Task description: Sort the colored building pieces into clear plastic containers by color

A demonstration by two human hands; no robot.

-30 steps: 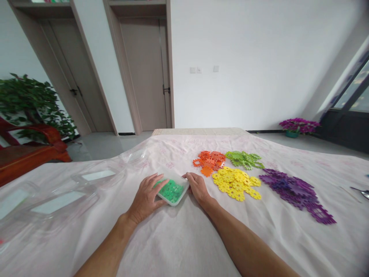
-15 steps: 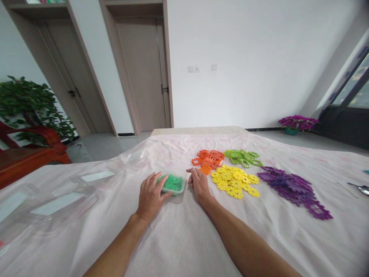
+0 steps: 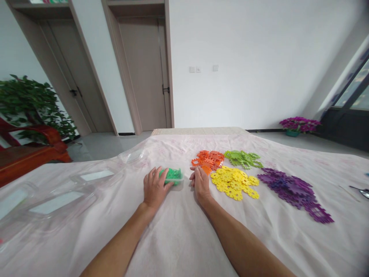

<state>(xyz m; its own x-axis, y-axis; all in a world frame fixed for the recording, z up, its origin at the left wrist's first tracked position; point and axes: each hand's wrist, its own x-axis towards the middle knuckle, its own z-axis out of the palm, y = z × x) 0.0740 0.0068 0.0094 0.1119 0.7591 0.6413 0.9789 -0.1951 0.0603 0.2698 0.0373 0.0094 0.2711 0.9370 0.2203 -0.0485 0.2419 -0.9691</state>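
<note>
A small clear plastic box (image 3: 174, 177) filled with dark green snowflake pieces sits on the pink cloth-covered table (image 3: 178, 231). My left hand (image 3: 155, 187) rests on the box's near left side, fingers wrapped against it. My right hand (image 3: 198, 181) lies just right of the box, fingers together and curled, and I cannot tell whether it touches the box. Right of that hand lie an orange pile (image 3: 208, 159), a light green pile (image 3: 242, 158), a yellow pile (image 3: 234, 180) and a purple pile (image 3: 294, 189).
Several empty clear plastic boxes (image 3: 57, 202) lie along the table's left side. A metal tool (image 3: 360, 190) lies at the far right edge. Beyond the table stand two doors, a red wooden chair with a green plant (image 3: 31, 104), and a purple flower pot (image 3: 296, 126).
Both hands have pushed the box of green pieces away from me, farther up the table. The coloured piles have not moved.
</note>
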